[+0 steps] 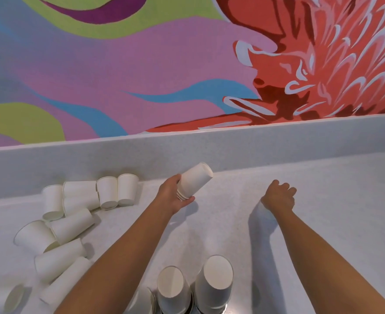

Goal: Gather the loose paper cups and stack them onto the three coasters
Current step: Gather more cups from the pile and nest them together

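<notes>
My left hand (173,196) grips a small nested stack of white paper cups (194,181), tilted with the bottoms pointing up and right, above the counter. My right hand (279,196) hovers over the counter to the right, fingers curled, holding nothing. Several loose white cups (71,223) lie on their sides in a heap at the left. Two upside-down cup stacks (216,282) (172,288) stand at the bottom centre, with part of a third (141,301) beside them. The coasters under them are hidden, apart from a dark sliver at the stacks' bases.
The pale speckled counter (323,200) ends at a low raised back ledge (209,143). Behind it rises a painted wall of pink, green, blue and red. One cup (13,299) lies apart at the bottom left corner.
</notes>
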